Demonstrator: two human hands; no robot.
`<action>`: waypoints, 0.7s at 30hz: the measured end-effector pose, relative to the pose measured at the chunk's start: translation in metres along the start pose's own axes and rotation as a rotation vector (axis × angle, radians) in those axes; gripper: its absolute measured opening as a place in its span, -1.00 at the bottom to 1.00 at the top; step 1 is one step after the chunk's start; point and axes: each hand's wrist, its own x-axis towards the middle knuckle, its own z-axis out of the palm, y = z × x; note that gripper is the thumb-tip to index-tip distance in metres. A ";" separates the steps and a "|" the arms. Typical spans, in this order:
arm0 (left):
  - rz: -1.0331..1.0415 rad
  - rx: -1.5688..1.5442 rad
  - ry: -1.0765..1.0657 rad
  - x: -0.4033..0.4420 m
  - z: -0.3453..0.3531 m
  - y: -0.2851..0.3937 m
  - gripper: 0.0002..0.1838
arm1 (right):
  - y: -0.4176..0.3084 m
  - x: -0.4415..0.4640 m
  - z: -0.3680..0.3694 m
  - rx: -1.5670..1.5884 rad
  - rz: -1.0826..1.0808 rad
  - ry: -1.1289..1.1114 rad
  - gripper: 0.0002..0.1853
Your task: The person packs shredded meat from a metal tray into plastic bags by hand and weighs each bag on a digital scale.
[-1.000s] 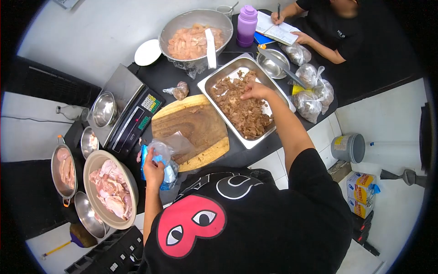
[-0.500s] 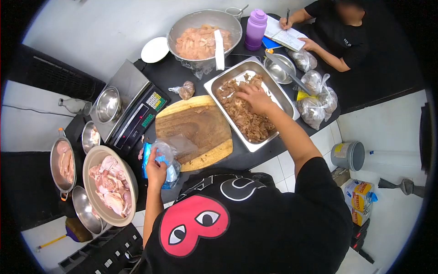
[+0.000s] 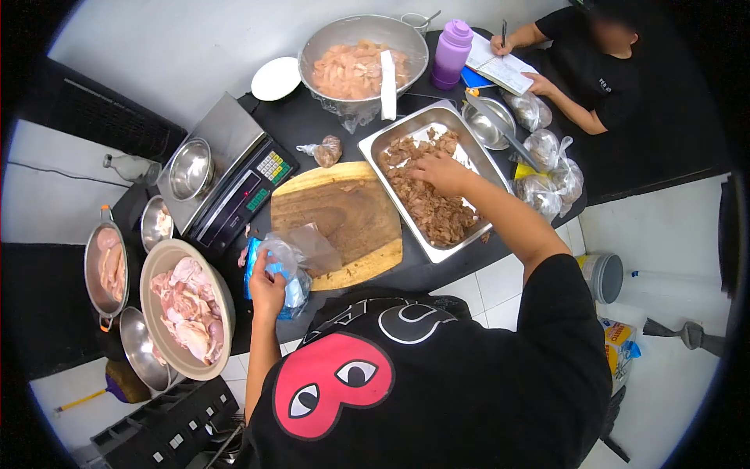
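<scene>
Right of one board (image 3: 344, 207), the right hand (image 3: 441, 175) touches meat (image 3: 437, 215) in one tray (image 3: 440, 254), fingers half-bent, grip unclear; left of the board, the left hand (image 3: 268, 291) closes its fingers on one bag (image 3: 284, 250).

This looks like a small commercial food-preparation kitchen: a black table (image 3: 275, 129) carries a black-and-silver digital weighing scale (image 3: 248, 187), a rounded wooden cutting board (image 3: 344, 215) and a rectangular stainless-steel tray (image 3: 462, 147) of shredded brown meat (image 3: 437, 211). A large round beige tub (image 3: 222, 336) of pink raw meat (image 3: 187, 313) and a wide grey metal bowl (image 3: 351, 30) of paler pieces (image 3: 348, 72) show bulk amounts, while a person in black (image 3: 586, 78) writes in a white spiral-bound notebook (image 3: 509, 72).
</scene>
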 end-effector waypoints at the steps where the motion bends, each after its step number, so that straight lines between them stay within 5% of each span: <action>1: -0.004 -0.004 0.002 0.000 0.001 -0.002 -0.39 | 0.002 -0.005 0.003 0.018 -0.008 0.035 -0.43; 7: 0.013 -0.030 0.006 -0.001 0.007 0.002 -0.38 | -0.001 -0.036 0.005 0.131 0.102 0.170 -0.57; 13: 0.061 -0.021 -0.030 0.006 0.011 0.008 -0.38 | -0.001 -0.024 0.003 0.103 0.107 0.101 -0.41; 21: 0.100 -0.004 0.012 0.005 0.002 0.014 -0.38 | -0.008 0.006 -0.008 -0.112 0.091 -0.190 -0.55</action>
